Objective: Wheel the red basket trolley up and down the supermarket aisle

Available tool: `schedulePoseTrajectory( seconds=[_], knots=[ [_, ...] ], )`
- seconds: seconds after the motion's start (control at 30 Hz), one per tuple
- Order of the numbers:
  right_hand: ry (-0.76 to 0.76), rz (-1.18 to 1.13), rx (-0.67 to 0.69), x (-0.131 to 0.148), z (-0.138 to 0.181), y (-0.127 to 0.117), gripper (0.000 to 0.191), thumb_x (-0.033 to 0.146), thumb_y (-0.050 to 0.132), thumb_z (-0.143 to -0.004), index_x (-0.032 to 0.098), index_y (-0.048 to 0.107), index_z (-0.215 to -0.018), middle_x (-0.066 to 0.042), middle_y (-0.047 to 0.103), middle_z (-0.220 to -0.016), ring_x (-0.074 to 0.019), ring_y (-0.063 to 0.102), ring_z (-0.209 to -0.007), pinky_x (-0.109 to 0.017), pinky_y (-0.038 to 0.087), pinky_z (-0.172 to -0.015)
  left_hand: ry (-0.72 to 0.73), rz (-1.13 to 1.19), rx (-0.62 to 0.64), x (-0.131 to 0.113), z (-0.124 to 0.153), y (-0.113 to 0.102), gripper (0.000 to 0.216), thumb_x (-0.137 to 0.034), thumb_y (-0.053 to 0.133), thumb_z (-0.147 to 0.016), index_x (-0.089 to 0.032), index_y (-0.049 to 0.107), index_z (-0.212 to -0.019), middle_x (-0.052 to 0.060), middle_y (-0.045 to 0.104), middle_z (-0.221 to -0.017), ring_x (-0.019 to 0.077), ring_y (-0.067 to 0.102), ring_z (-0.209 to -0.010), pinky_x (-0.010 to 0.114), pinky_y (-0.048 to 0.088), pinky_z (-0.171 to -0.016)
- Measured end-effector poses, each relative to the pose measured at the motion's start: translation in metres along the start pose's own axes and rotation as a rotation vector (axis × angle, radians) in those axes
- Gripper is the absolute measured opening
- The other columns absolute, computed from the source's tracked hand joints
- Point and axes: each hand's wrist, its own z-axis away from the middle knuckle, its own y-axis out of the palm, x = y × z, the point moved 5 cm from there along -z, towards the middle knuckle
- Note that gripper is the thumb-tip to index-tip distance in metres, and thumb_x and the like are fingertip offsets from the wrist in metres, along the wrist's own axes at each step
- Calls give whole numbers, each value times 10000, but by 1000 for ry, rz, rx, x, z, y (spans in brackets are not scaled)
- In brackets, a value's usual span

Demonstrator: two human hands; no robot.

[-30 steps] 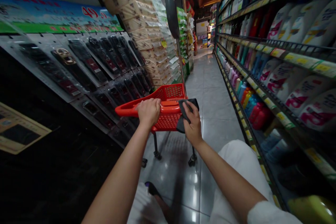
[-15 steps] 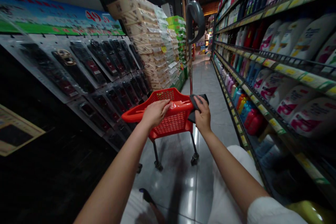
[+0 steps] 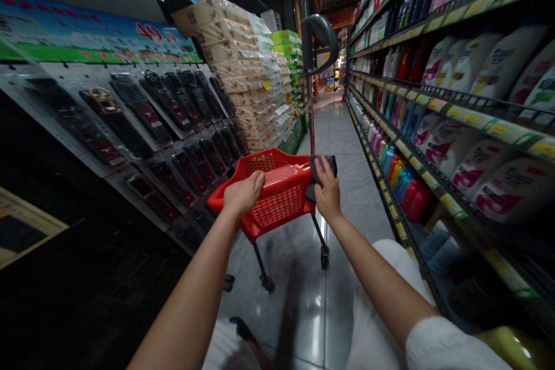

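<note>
A small red shopping cart (image 3: 280, 208) with a plastic mesh basket stands in front of me on thin dark legs with casters. My left hand (image 3: 243, 193) is closed around the left part of its near rim. At the basket's near right corner, my right hand (image 3: 326, 189) has its fingers curled over a dark grey fitting (image 3: 311, 192). From the right side of the cart rises a thin pole (image 3: 310, 118), with a grey loop (image 3: 323, 21) on it high up. Inside the basket I see no goods, though its floor is partly hidden.
Shelves of bottles (image 3: 466, 170) line the right side. Packaged dark goods hang on a display rack (image 3: 191, 104) at left, with stacked cartons (image 3: 243, 63) beyond it. A grey tiled floor (image 3: 342, 127) runs ahead between them. A dark shoe shows below.
My left hand has slid left along the cart's rim and closed around it. The cart has turned slightly, while my right hand stays on the grey fitting.
</note>
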Motion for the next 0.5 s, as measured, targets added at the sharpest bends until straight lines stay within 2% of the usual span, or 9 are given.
schedulePoseTrajectory(
  seconds=[0.1, 0.17, 0.3, 0.37, 0.43, 0.5],
  knots=[
    [123, -45, -132, -14, -12, 1, 815, 62, 363, -822, 216, 200, -1606, -114, 262, -1649, -223, 274, -1515, -454, 364, -1163, -13, -4, -4, -15, 3, 0, 596, -520, 107, -1013, -278, 515, -1375, 128, 731, -1198, 345, 692, -1110, 449, 517, -882],
    [143, -61, -147, -3, -5, 11, 802, 67, 360, -842, 192, 168, -1610, -130, 217, -1660, -234, 229, -1531, -469, 340, -1185, -14, 7, -16, -25, 5, 0, 603, -524, 94, -1010, -278, 523, -1356, 127, 740, -1168, 347, 702, -1085, 452, 525, -860],
    [22, -49, -6, 41, 30, 34, 803, 64, 370, -861, 223, 145, -1616, -120, 197, -1666, -241, 206, -1539, -466, 374, -1165, -37, 31, -17, -34, 6, 1, 622, -528, 66, -1006, -274, 536, -1324, 119, 743, -1161, 338, 705, -1081, 451, 533, -846],
    [-41, -43, 55, 49, 40, 38, 827, 52, 387, -847, 252, 154, -1615, -101, 218, -1662, -239, 223, -1535, -457, 386, -1158, -40, 38, -6, -34, 6, 1, 633, -528, 55, -1004, -270, 528, -1335, 118, 734, -1190, 335, 699, -1099, 454, 530, -860],
    [-43, -49, 31, 41, 35, 35, 841, 35, 385, -831, 277, 178, -1610, -82, 244, -1652, -231, 243, -1528, -459, 365, -1175, -36, 45, 4, -34, 6, 0, 636, -526, 54, -1004, -265, 511, -1360, 119, 726, -1217, 338, 691, -1118, 461, 526, -878],
    [16, -70, -62, 25, 23, 29, 834, 27, 364, -835, 275, 180, -1610, -85, 251, -1645, -226, 247, -1525, -469, 328, -1199, -38, 55, 18, -33, 6, 0, 641, -528, 54, -1002, -263, 506, -1372, 117, 721, -1232, 342, 684, -1133, 469, 522, -892]
  ],
)
